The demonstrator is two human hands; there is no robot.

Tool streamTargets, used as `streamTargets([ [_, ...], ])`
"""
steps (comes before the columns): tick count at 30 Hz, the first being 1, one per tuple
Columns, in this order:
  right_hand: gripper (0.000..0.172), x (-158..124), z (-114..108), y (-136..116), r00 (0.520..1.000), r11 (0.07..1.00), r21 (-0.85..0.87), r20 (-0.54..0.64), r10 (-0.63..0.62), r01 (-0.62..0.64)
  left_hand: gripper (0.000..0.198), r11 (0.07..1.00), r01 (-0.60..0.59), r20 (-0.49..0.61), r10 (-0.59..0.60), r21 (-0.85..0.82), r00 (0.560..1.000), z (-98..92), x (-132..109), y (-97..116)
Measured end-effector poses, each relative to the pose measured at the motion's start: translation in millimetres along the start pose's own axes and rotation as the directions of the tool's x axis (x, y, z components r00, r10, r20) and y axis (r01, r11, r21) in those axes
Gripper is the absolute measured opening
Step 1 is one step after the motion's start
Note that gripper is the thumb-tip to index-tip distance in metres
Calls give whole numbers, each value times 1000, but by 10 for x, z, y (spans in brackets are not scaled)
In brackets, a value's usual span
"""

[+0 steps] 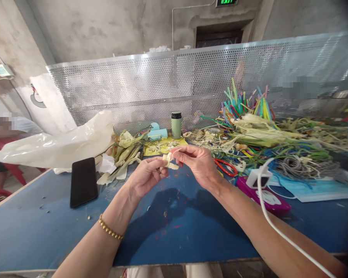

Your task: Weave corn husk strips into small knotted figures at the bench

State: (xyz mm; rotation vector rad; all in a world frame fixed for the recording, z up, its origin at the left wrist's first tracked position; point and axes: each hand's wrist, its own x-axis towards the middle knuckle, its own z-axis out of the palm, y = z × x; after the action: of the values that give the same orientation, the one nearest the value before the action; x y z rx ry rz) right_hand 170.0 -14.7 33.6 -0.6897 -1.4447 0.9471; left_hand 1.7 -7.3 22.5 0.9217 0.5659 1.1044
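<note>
Both of my hands meet above the middle of the blue table (40,227). My left hand (146,175) and my right hand (197,162) pinch a small pale strip of corn husk (169,160) between their fingertips, folded or looped between them. A gold bead bracelet (110,229) sits on my left wrist. Red-handled scissors (226,166) lie just right of my right hand.
A black phone (83,181) lies left of my hands, beside a pale plastic bag (60,143) and loose husks (124,156). Behind stand a green flask (176,125) and a perforated metal screen (162,88). Husks and coloured strips (258,123), a white charger with cable (259,178) and a face mask (313,189) crowd the right. A person sits far left.
</note>
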Motion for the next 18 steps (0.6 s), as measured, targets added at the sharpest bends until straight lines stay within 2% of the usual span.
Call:
streamTargets([
  [5, 16, -25, -5, -84, 992, 987, -120, 82, -100, 110, 13, 997, -34, 5, 34, -69, 999, 22, -10, -7],
  [9, 14, -29, 3, -104, 981, 970, -158, 85, -175, 187, 13, 996, -68, -6, 67, -66, 998, 21, 2, -5],
  [12, 13, -28, 10, -91, 977, 968, -146, 94, -189, 202, 12, 997, -71, -20, 70, -44, 997, 17, 7, -9],
  [15, 16, -27, 9, -56, 985, 971, -174, 90, -149, 163, 14, 998, -62, -31, 62, -5, 998, 34, -9, -19],
  [18, 18, -25, 6, -21, 985, 938, -300, 74, -156, 172, 15, 996, -71, -29, 73, 63, 997, 64, -34, -27],
])
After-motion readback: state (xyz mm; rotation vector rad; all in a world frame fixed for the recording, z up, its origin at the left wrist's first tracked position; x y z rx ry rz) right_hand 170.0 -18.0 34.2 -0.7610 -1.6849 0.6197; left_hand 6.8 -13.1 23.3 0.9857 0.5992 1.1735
